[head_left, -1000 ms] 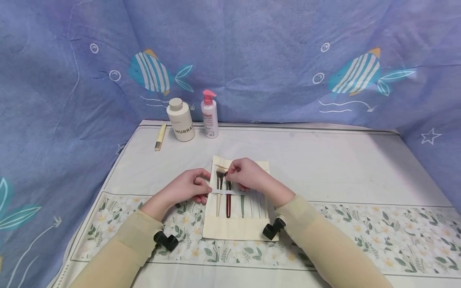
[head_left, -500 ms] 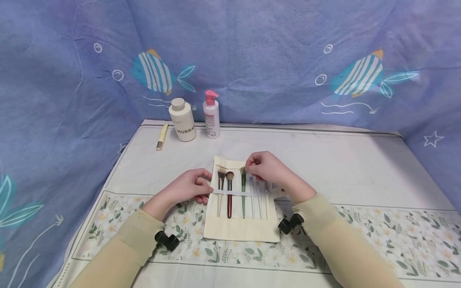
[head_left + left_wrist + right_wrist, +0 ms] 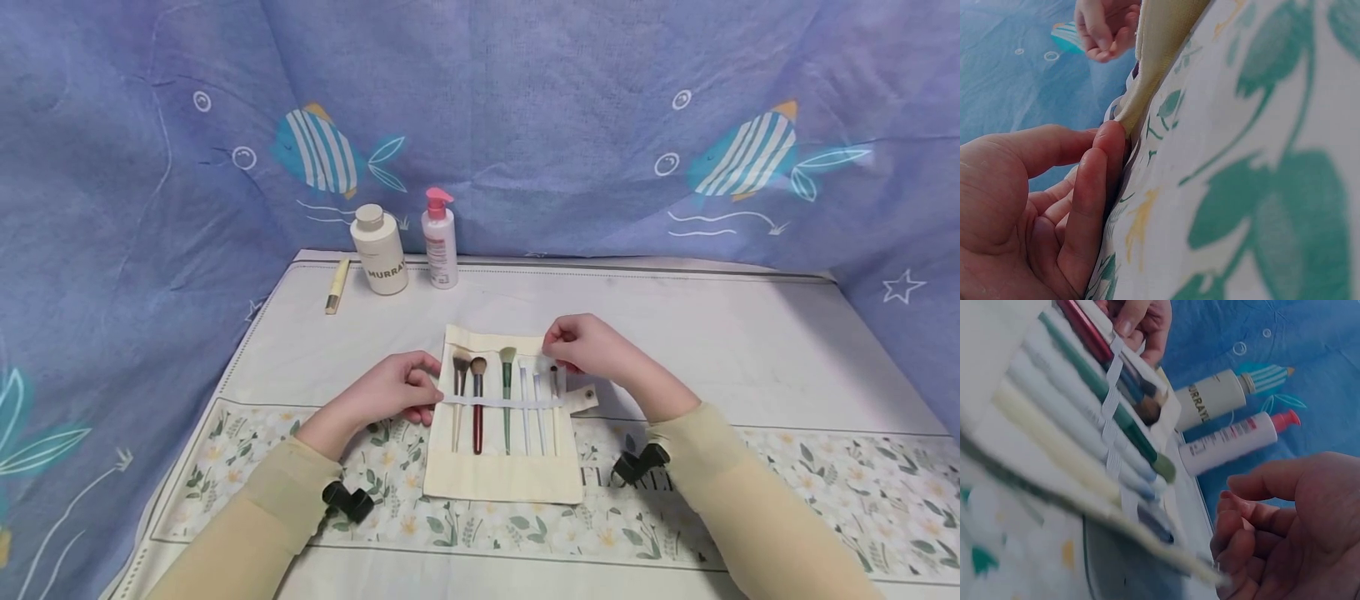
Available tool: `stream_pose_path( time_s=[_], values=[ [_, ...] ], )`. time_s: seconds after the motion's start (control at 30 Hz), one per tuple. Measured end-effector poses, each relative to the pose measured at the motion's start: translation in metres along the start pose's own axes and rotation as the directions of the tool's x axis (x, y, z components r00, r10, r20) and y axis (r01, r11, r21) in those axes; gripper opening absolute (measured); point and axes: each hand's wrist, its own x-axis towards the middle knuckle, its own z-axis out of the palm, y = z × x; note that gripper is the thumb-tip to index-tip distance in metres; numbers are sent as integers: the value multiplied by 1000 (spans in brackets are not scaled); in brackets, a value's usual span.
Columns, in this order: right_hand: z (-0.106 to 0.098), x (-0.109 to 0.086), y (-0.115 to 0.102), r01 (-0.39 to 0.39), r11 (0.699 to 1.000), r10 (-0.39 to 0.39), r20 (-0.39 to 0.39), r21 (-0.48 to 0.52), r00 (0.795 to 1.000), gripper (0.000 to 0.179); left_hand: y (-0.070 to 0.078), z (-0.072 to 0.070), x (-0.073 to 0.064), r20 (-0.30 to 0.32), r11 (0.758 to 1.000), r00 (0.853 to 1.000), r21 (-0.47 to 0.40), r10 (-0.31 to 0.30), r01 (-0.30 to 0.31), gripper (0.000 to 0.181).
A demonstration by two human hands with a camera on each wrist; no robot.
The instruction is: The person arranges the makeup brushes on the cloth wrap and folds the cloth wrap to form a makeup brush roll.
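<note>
A cream cloth brush roll [image 3: 502, 487] lies spread on the table, with several makeup brushes tucked under its white elastic band. A red-handled brush [image 3: 477, 427], a green-handled brush [image 3: 507, 417] and a pale blue brush [image 3: 525, 421] are among them. My left hand [image 3: 390, 389] pinches the roll's left edge between thumb and fingers, as the left wrist view confirms. Above the roll's upper right corner hovers my right hand [image 3: 592, 346], close to a thin dark-tipped brush [image 3: 555, 417]. Its fingers curl loosely; the right wrist view shows nothing held.
Behind the roll stand a white capped bottle [image 3: 379, 254] and a pump bottle [image 3: 439, 246] with a pink top. A yellow tube [image 3: 337, 285] lies left of them. A snap tab [image 3: 583, 399] sticks out on the roll's right side. A blue fish-print curtain [image 3: 525, 125] hangs behind.
My right hand has moved rightward over the brush heads, from the red-handled brush past the green one to the roll's upper right corner. The left hand stays at the left edge.
</note>
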Motion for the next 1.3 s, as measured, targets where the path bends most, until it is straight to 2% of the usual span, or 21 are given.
stream_pose_path(
  time_s=[0.3, 0.63, 0.83, 1.3],
  values=[
    [-12, -15, 21, -21, 999, 21, -7, -33, 1000, 19, 0, 1, 0, -2, 1000, 1000, 5, 8, -8, 39],
    [-8, -26, 31, -38, 993, 39, 2, -109, 999, 22, -2, 0, 0, 3, 1000, 1000, 4, -1, 1, 41],
    [-5, -33, 33, -54, 991, 64, 74, -120, 995, 23, -1, -1, -1, 2, 1000, 1000, 11, 8, -8, 40],
    [-2, -42, 41, -4, 998, 17, 204, -62, 979, 26, -1, 0, 1, -2, 1000, 1000, 15, 5, -5, 49]
  ],
)
